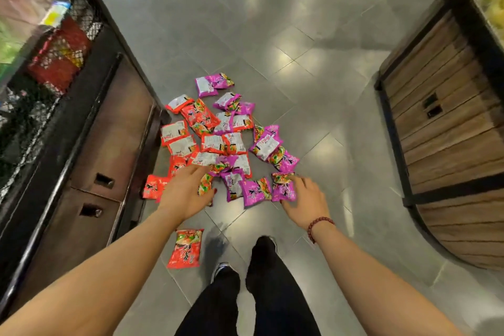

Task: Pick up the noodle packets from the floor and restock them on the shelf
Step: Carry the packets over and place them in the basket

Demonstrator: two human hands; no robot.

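Hidden: the left hand (185,194) covers several red packs at the heap's 7 o'clock edge; I cannot tell whether its fingertips touch any.
Blurred: the shelf (54,95) at 10 o'clock is smeared, and the goods behind its mesh show only as red and green patches.
Cut off: the wooden stand (450,131) at 3 o'clock runs out of view.
Noodle packets (218,139): a loose, overlapping heap on the grey tiled floor (272,35), just beside the shelf's base. Red ones lie toward 9 o'clock, purple toward 3 o'clock, some with white backs up. The print is unreadable.
Lone red packet (186,248): face up, apart at 6 o'clock of the heap.
Left fingers: released, spread straight over the heap.
Right hand (305,196): thumb and fingers grasp a purple packet (283,188) at the heap's 5 o'clock corner.
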